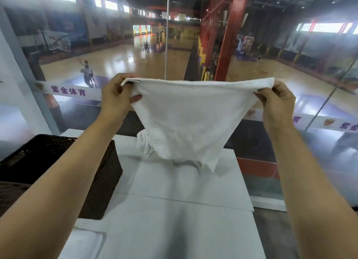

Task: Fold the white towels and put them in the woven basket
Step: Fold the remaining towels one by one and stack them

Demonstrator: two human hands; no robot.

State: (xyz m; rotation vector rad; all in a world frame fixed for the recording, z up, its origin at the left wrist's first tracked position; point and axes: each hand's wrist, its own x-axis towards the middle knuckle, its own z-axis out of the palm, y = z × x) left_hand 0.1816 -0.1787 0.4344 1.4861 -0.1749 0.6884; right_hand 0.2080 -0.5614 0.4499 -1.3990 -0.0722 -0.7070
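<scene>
A white towel [186, 121] hangs spread in the air above the table. My left hand [116, 96] pinches its upper left corner and my right hand [275, 101] pinches its upper right corner. The towel's lower edge dangles just over a crumpled heap of more white towels [144, 144] at the table's far end. A dark woven basket [93, 181] stands on the table at the left, partly behind my left forearm. What looks like a folded white towel [83, 245] lies flat at the near left.
The white table [174, 210] stretches forward under my arms. Beyond its far edge stands a glass wall [193, 45] overlooking an indoor sports court with people on it. At the right the table ends next to a dark floor [275, 231].
</scene>
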